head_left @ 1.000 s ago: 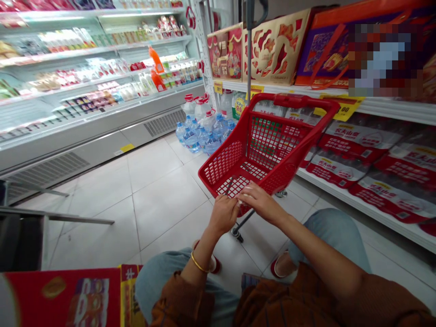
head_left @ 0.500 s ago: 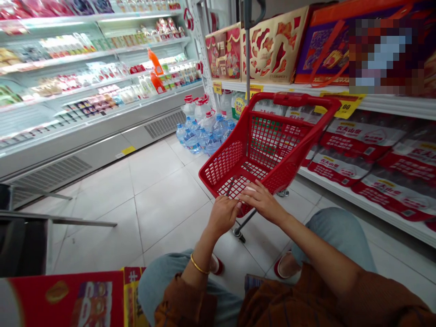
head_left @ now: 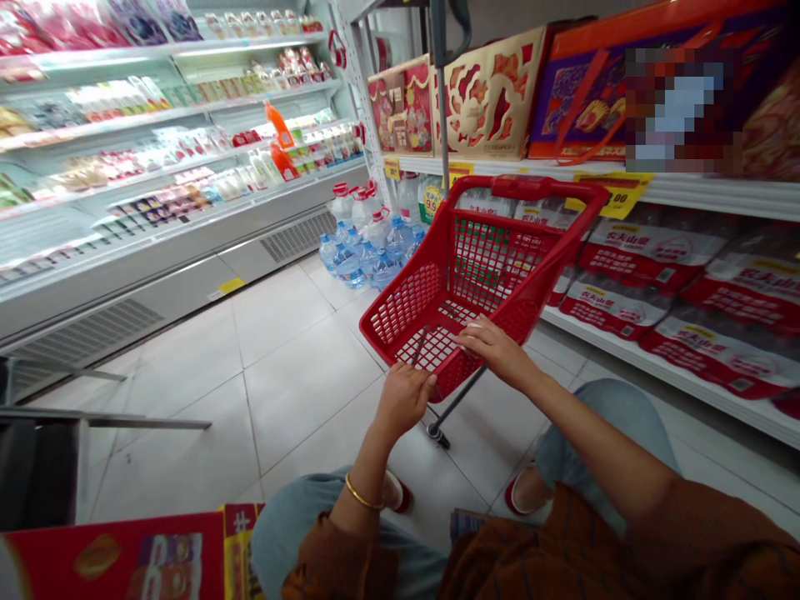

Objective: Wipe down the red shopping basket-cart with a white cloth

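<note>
The left grip [head_left: 403, 402] is clenched on the near rim of a red wheeled shopping basket [head_left: 537, 188] standing on the tiled floor [head_left: 300, 367]; the right grip [head_left: 493, 350] lies over that rim, and whether it is clenched I cannot tell. To the right, a shelf [head_left: 700, 196] carries three legible gift boxes [head_left: 491, 96] above four shrink-wrapped water packs [head_left: 643, 254]; bottled water [head_left: 368, 250] clusters beyond the basket, and a refrigerated display case [head_left: 162, 267] runs along the left.

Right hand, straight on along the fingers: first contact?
The right hand points across the basket's open interior, so it would probably meet the mesh side wall of the red shopping trolley basket first. Depth is unclear, so it might clip the mesh floor instead.
</note>
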`<state>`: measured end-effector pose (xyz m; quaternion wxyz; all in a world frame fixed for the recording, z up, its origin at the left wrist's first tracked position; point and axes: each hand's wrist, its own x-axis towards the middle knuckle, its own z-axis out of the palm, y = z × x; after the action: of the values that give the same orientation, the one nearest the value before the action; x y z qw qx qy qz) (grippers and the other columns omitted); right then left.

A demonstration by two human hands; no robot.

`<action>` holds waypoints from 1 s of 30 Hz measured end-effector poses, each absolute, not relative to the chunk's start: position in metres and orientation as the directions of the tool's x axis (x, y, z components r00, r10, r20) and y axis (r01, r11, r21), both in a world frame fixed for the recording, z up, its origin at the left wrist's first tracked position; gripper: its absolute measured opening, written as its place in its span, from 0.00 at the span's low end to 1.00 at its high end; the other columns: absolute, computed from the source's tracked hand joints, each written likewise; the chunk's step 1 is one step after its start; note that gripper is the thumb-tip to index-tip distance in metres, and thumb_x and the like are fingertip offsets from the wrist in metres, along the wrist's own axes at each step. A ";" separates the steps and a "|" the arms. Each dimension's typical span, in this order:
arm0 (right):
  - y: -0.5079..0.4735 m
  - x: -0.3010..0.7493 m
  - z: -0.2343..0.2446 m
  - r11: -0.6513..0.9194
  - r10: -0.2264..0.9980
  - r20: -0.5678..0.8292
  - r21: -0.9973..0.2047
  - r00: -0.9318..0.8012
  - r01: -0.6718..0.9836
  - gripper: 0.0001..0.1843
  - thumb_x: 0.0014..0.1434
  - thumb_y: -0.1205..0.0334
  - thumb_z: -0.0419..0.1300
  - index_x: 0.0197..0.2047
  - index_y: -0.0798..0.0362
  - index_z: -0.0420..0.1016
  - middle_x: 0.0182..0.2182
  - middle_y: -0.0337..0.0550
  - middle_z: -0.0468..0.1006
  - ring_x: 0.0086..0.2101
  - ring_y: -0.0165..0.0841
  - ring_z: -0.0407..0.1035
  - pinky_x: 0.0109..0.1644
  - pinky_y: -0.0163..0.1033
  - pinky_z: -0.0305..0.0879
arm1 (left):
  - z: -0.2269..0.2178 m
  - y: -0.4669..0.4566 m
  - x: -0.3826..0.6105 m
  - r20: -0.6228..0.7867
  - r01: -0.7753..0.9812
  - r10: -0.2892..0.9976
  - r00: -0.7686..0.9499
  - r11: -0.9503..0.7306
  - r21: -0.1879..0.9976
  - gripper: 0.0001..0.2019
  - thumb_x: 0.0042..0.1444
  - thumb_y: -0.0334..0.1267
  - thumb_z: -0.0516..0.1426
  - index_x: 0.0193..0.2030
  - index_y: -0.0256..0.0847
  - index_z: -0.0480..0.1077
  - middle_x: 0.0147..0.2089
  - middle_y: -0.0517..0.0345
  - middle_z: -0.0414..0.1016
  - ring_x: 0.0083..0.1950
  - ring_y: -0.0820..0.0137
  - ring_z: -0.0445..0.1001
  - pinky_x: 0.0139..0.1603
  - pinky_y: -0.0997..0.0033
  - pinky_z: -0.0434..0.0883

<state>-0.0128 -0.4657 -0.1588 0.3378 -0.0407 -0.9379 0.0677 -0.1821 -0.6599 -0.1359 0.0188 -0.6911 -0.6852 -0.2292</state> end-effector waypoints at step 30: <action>-0.467 -0.015 -0.144 0.995 0.084 0.587 -0.087 -0.805 0.040 0.16 0.68 0.63 0.51 0.57 0.48 0.70 0.46 0.44 0.77 0.51 0.33 0.67 0.65 0.56 0.57 | -0.129 -0.662 -0.188 0.279 0.945 0.960 -0.028 -0.066 0.321 0.18 0.67 0.38 0.44 0.32 0.40 0.71 0.30 0.54 0.76 0.35 0.66 0.71 0.44 0.60 0.66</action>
<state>-0.0148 -0.4666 -0.1443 0.3102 -0.0325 -0.9494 0.0354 -0.1884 -0.6620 -0.1291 -0.0172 -0.6971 -0.6831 -0.2172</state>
